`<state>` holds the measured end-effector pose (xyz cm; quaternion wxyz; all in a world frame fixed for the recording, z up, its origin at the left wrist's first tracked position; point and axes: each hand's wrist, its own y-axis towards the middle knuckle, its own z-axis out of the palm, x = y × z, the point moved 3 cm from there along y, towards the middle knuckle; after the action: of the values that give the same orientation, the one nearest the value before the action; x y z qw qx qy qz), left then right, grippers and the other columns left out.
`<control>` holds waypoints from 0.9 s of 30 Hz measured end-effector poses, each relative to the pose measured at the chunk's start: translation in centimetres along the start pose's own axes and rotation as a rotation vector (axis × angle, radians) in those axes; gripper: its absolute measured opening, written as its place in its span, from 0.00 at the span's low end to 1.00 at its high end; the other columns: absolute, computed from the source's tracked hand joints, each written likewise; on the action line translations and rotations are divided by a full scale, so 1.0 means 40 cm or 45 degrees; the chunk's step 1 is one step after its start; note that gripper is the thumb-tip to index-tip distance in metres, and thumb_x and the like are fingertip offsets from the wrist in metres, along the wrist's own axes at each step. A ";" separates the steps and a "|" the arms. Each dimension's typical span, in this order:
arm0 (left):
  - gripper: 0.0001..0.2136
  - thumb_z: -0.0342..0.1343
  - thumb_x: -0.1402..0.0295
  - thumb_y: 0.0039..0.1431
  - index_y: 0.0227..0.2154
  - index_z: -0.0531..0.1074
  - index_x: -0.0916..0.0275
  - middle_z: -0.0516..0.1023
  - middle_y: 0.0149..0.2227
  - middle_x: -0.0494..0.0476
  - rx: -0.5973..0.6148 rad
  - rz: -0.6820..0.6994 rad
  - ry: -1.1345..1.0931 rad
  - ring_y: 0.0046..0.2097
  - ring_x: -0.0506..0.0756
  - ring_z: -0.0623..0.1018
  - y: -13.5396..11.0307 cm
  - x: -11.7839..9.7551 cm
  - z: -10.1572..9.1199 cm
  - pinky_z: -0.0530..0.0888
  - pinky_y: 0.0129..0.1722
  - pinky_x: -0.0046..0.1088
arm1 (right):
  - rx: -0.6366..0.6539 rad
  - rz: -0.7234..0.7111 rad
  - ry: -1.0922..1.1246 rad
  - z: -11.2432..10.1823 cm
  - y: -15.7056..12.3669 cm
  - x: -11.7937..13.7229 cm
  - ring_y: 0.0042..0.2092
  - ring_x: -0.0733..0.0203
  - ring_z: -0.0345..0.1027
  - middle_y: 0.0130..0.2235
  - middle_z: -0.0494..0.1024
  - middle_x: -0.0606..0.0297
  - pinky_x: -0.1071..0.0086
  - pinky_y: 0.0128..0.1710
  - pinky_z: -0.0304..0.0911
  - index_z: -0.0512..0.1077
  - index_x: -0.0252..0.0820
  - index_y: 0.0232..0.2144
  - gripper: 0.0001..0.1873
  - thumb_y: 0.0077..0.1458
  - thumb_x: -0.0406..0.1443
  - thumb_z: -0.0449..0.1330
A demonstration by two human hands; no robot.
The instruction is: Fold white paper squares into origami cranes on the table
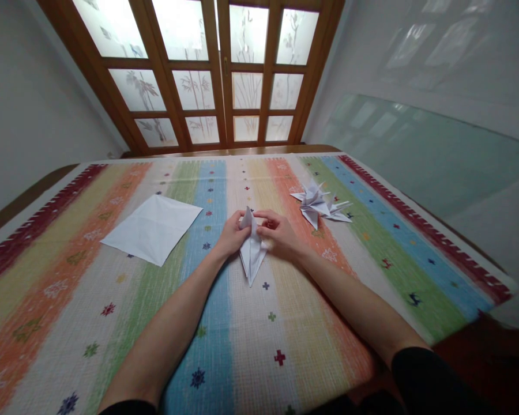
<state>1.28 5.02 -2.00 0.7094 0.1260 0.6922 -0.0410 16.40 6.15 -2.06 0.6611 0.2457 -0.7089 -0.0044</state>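
A piece of white paper folded into a narrow diamond [251,256] is between my hands at the middle of the table, its lower tip pointing toward me. My left hand [233,233] pinches its left side near the top, thumb on the front. On the opposite edge, my right hand [277,230] grips the upper part between thumb and fingers. One pointed flap stands up between the hands. The fingertips behind the paper are partly hidden.
Left of my hands lies a stack of flat white square paper [155,227]. Several folded paper cranes [318,203] sit in a cluster at the right. A striped tablecloth [225,369] covers the table. Wooden doors with frosted panes [222,109] stand beyond the far edge.
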 end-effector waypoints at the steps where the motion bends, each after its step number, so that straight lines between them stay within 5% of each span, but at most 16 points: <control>1: 0.16 0.63 0.66 0.45 0.36 0.66 0.62 0.71 0.21 0.43 0.003 0.001 0.004 0.21 0.47 0.69 -0.001 -0.001 -0.001 0.63 0.21 0.20 | -0.018 -0.015 -0.009 0.002 0.000 0.002 0.30 0.68 0.62 0.44 0.75 0.63 0.72 0.28 0.58 0.78 0.48 0.40 0.17 0.45 0.43 0.68; 10: 0.18 0.65 0.62 0.43 0.35 0.66 0.62 0.71 0.22 0.43 -0.009 -0.011 0.034 0.22 0.46 0.69 -0.002 -0.002 0.001 0.63 0.21 0.20 | -0.068 -0.016 -0.232 0.016 -0.002 0.012 0.30 0.68 0.62 0.42 0.77 0.61 0.71 0.28 0.58 0.77 0.43 0.36 0.11 0.49 0.41 0.64; 27: 0.07 0.59 0.69 0.48 0.31 0.73 0.65 0.75 0.28 0.48 -0.027 0.187 0.461 0.29 0.49 0.70 -0.005 -0.024 -0.002 0.65 0.30 0.23 | -0.154 -0.065 -0.250 0.016 -0.003 0.022 0.34 0.63 0.67 0.37 0.77 0.61 0.70 0.29 0.59 0.77 0.42 0.32 0.10 0.51 0.42 0.64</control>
<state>1.12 4.72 -1.08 0.5757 0.1741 0.7978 0.0416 15.85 5.54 -1.37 0.6018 0.2217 -0.7622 -0.0881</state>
